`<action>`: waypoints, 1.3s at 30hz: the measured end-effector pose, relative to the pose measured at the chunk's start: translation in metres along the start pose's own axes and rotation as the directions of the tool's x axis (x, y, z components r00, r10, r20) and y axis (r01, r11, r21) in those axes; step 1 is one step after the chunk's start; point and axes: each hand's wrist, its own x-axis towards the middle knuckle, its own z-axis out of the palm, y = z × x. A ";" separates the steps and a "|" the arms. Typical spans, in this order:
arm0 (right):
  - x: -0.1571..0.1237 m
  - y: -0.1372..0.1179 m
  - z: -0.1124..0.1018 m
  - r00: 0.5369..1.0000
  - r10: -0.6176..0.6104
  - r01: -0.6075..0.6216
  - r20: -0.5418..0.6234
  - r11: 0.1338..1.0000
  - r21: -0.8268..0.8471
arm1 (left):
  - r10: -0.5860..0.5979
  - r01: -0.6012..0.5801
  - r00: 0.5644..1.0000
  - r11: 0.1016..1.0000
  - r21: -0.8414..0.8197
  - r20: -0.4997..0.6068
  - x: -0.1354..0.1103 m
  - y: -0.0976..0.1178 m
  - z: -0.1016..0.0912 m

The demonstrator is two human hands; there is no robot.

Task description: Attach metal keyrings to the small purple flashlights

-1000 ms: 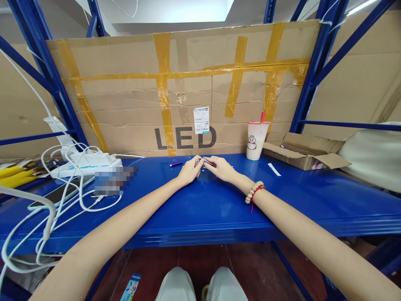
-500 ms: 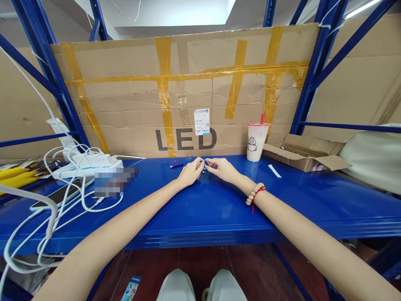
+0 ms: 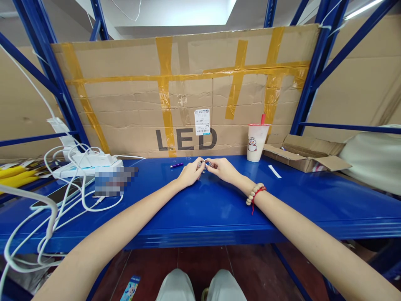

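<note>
Over the blue shelf top [image 3: 200, 209], my left hand [image 3: 189, 173] and my right hand [image 3: 223, 168] meet with fingertips nearly touching. Both are closed in a pinch. Between them shows a small shiny silvery thing [image 3: 203, 166], too small and too covered by fingers to name. A thin, wire-like bit of it runs to my right fingertips. Just left of my left hand lies a short purple-blue cylinder [image 3: 177, 165]. Wooden beads with a red cord [image 3: 256, 193] circle my right wrist.
A white cup with a red straw [image 3: 255, 142] stands behind on the right, near a white strip [image 3: 275, 171] and an open cardboard box [image 3: 305, 154]. Tangled white cables, a power strip [image 3: 87, 167] and a phone [image 3: 59, 195] crowd the left. Tall taped cardboard [image 3: 131, 100] closes the back.
My right fingertips have shifted slightly, and the thin silvery piece sits at a somewhat different angle. My left hand stays almost still.
</note>
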 end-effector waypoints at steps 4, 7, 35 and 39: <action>0.000 -0.002 0.000 1.000 0.018 -0.018 0.012 1.000 0.002 | -0.009 0.009 1.000 1.000 -0.023 -0.010 0.000 0.001 0.000; 0.000 -0.004 0.000 0.999 0.030 -0.030 0.019 1.000 0.004 | -0.009 0.009 1.000 1.000 -0.025 -0.029 -0.001 0.000 0.001; 0.002 0.001 0.001 0.997 -0.073 0.074 -0.023 0.997 0.039 | 0.002 -0.002 1.000 1.000 0.005 0.003 0.001 -0.002 0.002; 0.002 0.001 0.001 0.997 -0.069 0.069 -0.039 0.997 0.017 | 0.011 -0.011 1.000 1.000 -0.008 0.010 0.000 -0.002 0.001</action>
